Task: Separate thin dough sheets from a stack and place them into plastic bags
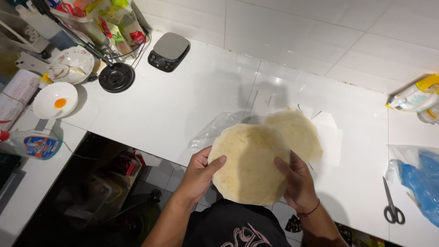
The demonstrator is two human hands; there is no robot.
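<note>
Left hand [200, 170] pinches the wrap [250, 163] at its left rim, thumb on top. Wrap held flat over the counter [173, 110] edge, just before a second wrap [297, 133] lying on paper. Right hand [295, 180] grips the right rim likewise. Judgement: keep both grips light and level, avoid tearing.

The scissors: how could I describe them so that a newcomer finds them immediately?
Start from the white tiled counter and go to its right end. There, beside the blue plastic bag, lie the grey metal scissors, closed, with the handles nearest the counter's front edge. They are the only metal tool on that side.
</note>
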